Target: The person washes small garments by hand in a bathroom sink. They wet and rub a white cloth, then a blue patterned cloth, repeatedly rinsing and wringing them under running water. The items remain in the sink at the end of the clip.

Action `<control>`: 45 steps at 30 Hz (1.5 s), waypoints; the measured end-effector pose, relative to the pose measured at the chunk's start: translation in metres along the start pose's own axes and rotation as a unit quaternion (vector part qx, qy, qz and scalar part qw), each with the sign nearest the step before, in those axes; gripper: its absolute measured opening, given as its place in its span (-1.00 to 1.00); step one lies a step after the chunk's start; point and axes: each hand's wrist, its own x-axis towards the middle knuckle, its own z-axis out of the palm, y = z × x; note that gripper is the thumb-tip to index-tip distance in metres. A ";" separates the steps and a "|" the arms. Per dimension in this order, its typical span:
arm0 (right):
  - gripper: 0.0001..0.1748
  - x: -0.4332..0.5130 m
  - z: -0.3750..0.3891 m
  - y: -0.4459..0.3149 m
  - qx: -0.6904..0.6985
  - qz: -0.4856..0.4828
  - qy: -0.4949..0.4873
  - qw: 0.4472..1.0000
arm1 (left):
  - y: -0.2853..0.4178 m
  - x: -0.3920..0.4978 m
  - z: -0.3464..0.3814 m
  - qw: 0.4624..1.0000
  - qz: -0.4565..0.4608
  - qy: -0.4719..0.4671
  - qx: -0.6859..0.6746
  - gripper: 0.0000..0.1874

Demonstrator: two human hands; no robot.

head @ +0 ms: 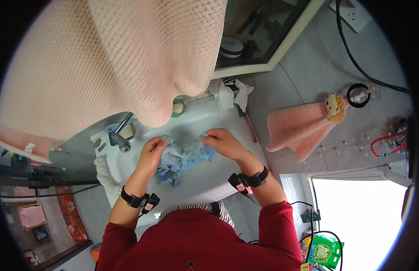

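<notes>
A bunched, wet-looking light blue cloth (pixel 182 155) hangs between my two hands over a white washbasin (pixel 202 186). My left hand (pixel 152 152) pinches its left end between thumb and fingers. At the cloth's upper right end, my right hand (pixel 222 141) grips the edge in the same way. Part of the cloth droops low towards the basin; whether it touches the bottom I cannot tell. The chrome faucet (pixel 122 140) stands left of my left hand, apart from it.
A large pale pink towel (pixel 141 61) hangs over the basin's back. Soap dishes (pixel 126 131) sit on the rim, a whitish cloth (pixel 104 174) at its left. A pink hand towel (pixel 299 127) hangs on the right wall. Black straps with small devices and cables are on both forearms.
</notes>
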 end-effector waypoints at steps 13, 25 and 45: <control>-0.46 0.046 0.153 0.168 0.232 0.241 0.256 0.907 | -0.189 0.026 0.021 0.942 -0.330 0.009 -0.055 -0.20; -0.49 -0.031 0.137 0.022 0.183 0.013 0.223 0.957 | -0.186 0.045 0.053 0.692 -0.029 -0.306 -0.654 -0.51; -0.46 0.085 0.120 0.223 -0.174 0.300 0.286 0.893 | -0.190 0.082 0.007 0.980 -0.166 0.073 -0.083 -0.41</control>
